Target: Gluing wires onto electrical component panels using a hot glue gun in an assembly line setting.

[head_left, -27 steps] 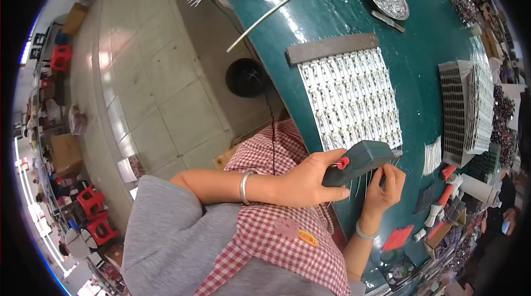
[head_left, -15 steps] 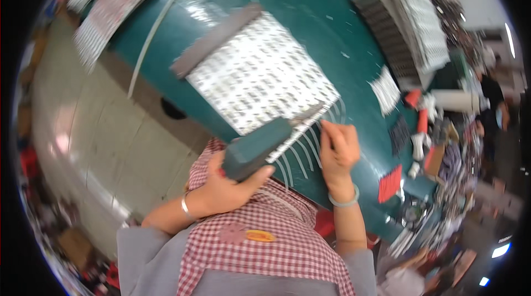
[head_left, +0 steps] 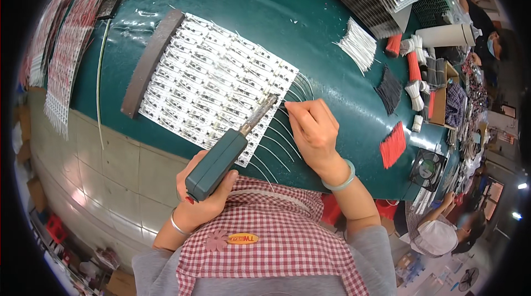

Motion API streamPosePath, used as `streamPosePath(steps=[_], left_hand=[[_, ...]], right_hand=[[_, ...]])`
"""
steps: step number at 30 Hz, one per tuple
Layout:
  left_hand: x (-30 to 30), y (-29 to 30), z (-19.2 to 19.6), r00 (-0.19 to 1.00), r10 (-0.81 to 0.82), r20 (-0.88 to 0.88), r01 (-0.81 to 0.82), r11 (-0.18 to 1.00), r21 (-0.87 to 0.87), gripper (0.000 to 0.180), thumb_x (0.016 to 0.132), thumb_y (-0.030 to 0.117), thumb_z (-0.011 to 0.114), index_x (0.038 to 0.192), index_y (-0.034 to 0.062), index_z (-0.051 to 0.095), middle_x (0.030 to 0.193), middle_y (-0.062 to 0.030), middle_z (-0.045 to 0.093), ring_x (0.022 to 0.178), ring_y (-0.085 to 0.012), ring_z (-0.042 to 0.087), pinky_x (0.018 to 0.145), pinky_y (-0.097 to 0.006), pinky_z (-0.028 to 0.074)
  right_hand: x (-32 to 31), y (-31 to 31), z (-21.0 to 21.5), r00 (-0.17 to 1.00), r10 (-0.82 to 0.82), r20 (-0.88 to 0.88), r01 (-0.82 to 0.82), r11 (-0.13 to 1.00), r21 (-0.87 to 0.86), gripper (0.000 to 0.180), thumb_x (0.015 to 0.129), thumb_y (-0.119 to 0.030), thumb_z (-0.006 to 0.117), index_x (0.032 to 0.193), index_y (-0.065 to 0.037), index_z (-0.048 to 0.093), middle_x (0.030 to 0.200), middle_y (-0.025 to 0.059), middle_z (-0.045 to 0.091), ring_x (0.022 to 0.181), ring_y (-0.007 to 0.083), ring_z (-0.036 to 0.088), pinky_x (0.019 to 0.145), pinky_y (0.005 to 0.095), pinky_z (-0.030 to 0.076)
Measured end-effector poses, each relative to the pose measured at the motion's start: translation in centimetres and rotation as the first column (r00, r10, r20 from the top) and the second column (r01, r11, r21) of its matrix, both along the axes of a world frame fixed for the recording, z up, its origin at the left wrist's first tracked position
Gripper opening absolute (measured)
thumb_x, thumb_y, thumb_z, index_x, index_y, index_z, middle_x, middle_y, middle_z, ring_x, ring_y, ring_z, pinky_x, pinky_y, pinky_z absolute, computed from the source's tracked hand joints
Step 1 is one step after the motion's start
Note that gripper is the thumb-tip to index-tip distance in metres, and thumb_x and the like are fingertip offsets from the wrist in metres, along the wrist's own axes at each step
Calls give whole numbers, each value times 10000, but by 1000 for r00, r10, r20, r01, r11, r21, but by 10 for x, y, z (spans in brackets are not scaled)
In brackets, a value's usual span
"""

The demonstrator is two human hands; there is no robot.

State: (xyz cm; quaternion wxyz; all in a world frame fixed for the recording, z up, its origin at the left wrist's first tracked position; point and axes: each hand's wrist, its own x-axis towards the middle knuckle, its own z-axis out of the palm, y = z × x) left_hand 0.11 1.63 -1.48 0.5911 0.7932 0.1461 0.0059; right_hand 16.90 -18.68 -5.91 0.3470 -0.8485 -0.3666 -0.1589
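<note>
A soldering iron (head_left: 217, 164) is gripped by the left hand (head_left: 206, 205), its green handle wrapped by the fingers and thumb. Its long axis is slanted away from the body and to the right, at a narrow angle to the right edge of a white sheet of small circuit boards (head_left: 210, 86). The tip is held at that edge, just inside it, well out from the left hand and near the right hand (head_left: 315, 133). There, the right thumb and forefinger are pinched together, apparently on a thin wire (head_left: 282, 106), though the detail is too small to be made out surely. The sheet is laid flat on the green counter (head_left: 354, 111), ahead of the left hand and to the left of the right one. Its left edge is bordered by a brown bar (head_left: 152, 64).
</note>
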Motion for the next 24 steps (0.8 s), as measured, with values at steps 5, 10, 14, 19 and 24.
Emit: streamPosePath(steps=[5,10,14,19,24], left_hand=[[-4,1,-6,1000,-12,20,12,1000,0,254,858,-14,774,1094,-53,691,977,-116,694,760,-152,657,674,-269,525],[-2,0,-5,1000,-12,0,12,1000,3,240,854,-23,773,1077,-58,691,957,-111,693,751,-147,654,665,-266,520],[-2,-1,-7,1000,-2,-5,2,1000,-6,235,848,-27,776,1067,-53,696,935,-107,689,735,-148,647,654,-267,513],[-3,-1,-9,1000,-9,20,8,1000,29,220,838,-25,780,1044,-42,706,894,-102,680,702,-159,641,630,-269,501],[-7,0,-11,1000,3,-8,-3,1000,21,239,822,-30,776,1052,-47,716,872,-104,676,675,-165,643,609,-276,503]], right_hand=[[0,0,0,1000,8,12,-7,1000,-23,268,747,97,765,993,3,715,828,81,641,693,229,607,578,326,501],[1,0,-1,1000,8,31,-7,999,-37,280,734,92,758,1001,20,714,821,83,635,689,225,603,573,320,499],[1,0,0,999,12,45,-9,999,-52,282,721,88,751,994,26,714,821,80,631,687,219,599,563,315,494],[1,1,1,998,6,60,-2,998,-71,277,717,77,750,987,26,715,823,78,630,685,217,595,555,315,491],[0,1,1,998,5,61,0,997,-74,271,718,74,747,983,27,713,824,78,627,695,221,599,566,318,496]])
